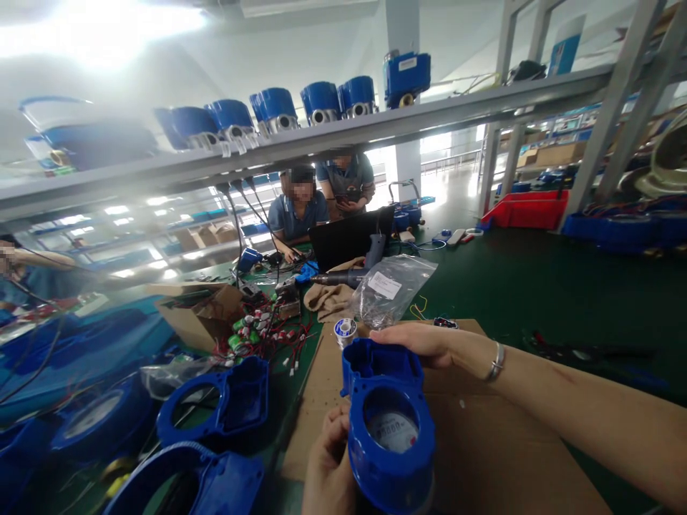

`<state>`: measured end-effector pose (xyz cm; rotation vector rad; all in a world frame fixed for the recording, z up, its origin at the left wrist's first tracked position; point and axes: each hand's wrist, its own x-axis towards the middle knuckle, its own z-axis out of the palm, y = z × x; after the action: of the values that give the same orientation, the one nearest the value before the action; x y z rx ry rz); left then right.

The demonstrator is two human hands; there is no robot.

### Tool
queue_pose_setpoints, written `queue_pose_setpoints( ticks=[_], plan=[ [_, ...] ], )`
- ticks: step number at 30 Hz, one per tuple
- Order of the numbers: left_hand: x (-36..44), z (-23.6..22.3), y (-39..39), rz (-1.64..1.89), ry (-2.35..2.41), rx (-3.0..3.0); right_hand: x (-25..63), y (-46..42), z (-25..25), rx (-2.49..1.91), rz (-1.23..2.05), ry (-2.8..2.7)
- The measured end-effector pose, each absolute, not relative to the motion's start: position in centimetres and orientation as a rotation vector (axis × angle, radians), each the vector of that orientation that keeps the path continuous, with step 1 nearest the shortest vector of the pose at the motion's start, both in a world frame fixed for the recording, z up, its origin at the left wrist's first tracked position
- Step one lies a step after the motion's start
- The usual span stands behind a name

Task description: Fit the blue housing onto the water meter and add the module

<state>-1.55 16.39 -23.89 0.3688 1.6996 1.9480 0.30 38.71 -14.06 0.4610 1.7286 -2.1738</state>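
Observation:
A blue water meter [391, 468] with a round dial and an open box-shaped compartment at its far end is held up over a sheet of cardboard [472, 436]. My left hand [333, 458] is closed around its left side, fingers curled against the housing. Along the far right edge of the compartment lies my right hand [418, 340], its fingers partly hidden behind the housing; a bracelet is on that wrist. Just beyond the meter stands a solder spool [345, 330]. A clear plastic bag [394, 286] with a white label is behind it.
Blue housings [244, 400] crowd the left, near a cardboard box [201, 315] and wired green-and-white parts [250, 332]. A heat gun [348, 277] rests on a cloth. Overhead runs a shelf [322, 132] of blue meters. Two people are beyond a black screen [351, 239]; a red bin [526, 211] is right.

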Motion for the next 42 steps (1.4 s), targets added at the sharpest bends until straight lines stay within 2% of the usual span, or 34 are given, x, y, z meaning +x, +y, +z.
queue_pose_setpoints(
  ticks=[14, 20, 25, 33, 42],
  plan=[
    [-0.4, -23.4, 18.5, 2.144, 1.765, 0.319, -1.1, 39.1, -14.7, 0.503, -2.064, 1.758],
    [0.0, -22.7, 19.9, 2.164, 1.817, 0.275, -0.2, 39.7, -13.8, 0.496, -1.944, 2.01],
    [0.9, -21.5, 20.5, 2.156, 1.783, 0.289, 0.1, 40.0, -12.7, 0.274, -1.733, 2.342],
    [1.7, -19.1, 19.3, 2.151, 1.834, 0.278, 1.6, 38.4, -10.8, -0.375, -1.46, 2.719],
    [2.2, -19.1, 18.7, 2.125, 1.758, 0.231, 0.2, 38.5, -9.5, -0.495, -1.213, 2.678]
  ],
)
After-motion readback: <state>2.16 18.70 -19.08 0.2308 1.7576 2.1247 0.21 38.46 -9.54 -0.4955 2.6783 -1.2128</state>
